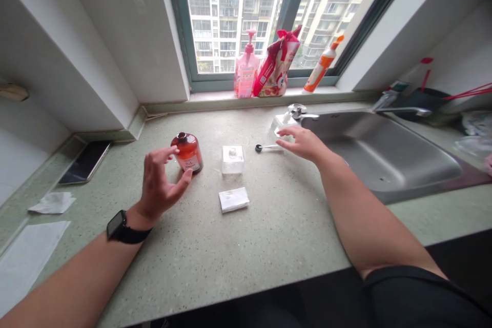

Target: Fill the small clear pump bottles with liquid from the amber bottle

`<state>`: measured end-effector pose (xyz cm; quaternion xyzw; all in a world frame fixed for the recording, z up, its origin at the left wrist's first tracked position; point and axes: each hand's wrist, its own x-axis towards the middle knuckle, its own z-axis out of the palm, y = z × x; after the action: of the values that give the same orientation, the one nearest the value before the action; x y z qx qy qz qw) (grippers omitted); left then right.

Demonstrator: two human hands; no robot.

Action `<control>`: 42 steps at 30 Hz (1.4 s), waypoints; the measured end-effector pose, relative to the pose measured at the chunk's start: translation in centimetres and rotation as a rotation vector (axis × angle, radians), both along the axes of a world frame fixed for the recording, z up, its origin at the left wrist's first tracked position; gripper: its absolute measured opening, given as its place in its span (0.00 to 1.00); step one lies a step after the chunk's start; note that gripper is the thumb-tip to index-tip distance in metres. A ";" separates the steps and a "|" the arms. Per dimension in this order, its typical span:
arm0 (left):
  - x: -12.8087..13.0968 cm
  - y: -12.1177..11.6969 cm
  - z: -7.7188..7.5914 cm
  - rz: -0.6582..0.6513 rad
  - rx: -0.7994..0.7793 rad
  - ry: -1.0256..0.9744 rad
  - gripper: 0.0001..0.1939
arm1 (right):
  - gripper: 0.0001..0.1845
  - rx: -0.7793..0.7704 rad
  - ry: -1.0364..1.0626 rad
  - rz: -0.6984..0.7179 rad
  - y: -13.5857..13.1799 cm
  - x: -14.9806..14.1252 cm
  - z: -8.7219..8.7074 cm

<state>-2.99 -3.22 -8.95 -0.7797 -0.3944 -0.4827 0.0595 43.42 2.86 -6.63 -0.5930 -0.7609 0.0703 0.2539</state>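
Observation:
Beside the uncapped amber bottle (188, 151), my left hand (161, 177) is open, with thumb and fingers curved apart around its near left side. Whether the fingertips touch the bottle I cannot tell. My right hand (302, 141) reaches over the counter with its fingers stretched out and holds nothing visible. Under its fingertips lies a thin white stick with a round black end (259, 148). Just behind that hand stands a clear square bottle (282, 123), partly hidden by the fingers. Another clear square bottle (232, 160) without a cap stands between my hands, behind a folded white tissue (234, 200).
A steel sink (384, 143) with a tap is set into the counter at right. On the windowsill stand a pink pump bottle (246, 74), a red bag (277, 66) and an orange-white bottle (323, 66). A phone (85, 163) and tissues (53, 202) lie at left.

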 end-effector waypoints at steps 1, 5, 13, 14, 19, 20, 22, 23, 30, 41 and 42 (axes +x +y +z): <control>0.3 -0.3 0.1 -0.054 -0.008 0.038 0.32 | 0.22 -0.028 -0.024 0.012 0.1 0.4 -0.3; 1.7 -1.2 0.3 -0.236 0.033 0.161 0.33 | 0.23 -0.138 -0.031 0.034 0.8 1.2 -1.7; 4.7 -1.3 1.8 -0.328 -0.143 0.216 0.37 | 0.15 -0.135 0.139 0.024 2.1 1.2 -2.9; 5.3 -1.2 2.0 -0.325 -0.213 0.208 0.39 | 0.17 -0.125 0.168 0.019 2.1 1.1 -2.8; 8.1 0.4 1.8 -0.292 -0.472 0.096 0.49 | 0.30 -0.112 0.490 0.091 1.4 -1.5 -1.5; 8.6 0.8 1.5 -0.281 -0.505 0.072 0.50 | 0.32 -0.124 0.582 0.140 1.1 -2.3 -1.1; 9.3 1.6 0.5 -0.262 -0.570 0.018 0.51 | 0.33 -0.160 0.722 0.219 0.4 -3.8 -0.4; 9.5 1.9 -0.1 -0.263 -0.601 -0.014 0.52 | 0.33 -0.179 0.769 0.243 0.0 -4.5 -0.1; 9.7 2.4 -2.7 -0.309 -0.586 -0.152 0.43 | 0.31 -0.205 0.793 0.295 -1.3 -6.9 0.2; 10.2 0.3 -1.7 -0.234 -0.317 -0.086 0.41 | 0.24 0.015 0.542 0.335 -2.5 -7.1 0.7; 10.2 0.2 -1.6 -0.230 -0.303 -0.076 0.41 | 0.22 0.035 0.523 0.347 -2.6 -7.2 0.8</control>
<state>7.20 -2.98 -10.53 -0.8010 -0.3727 -0.4505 -0.1287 36.22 0.29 -5.88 -0.4117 -0.7606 0.2496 0.4355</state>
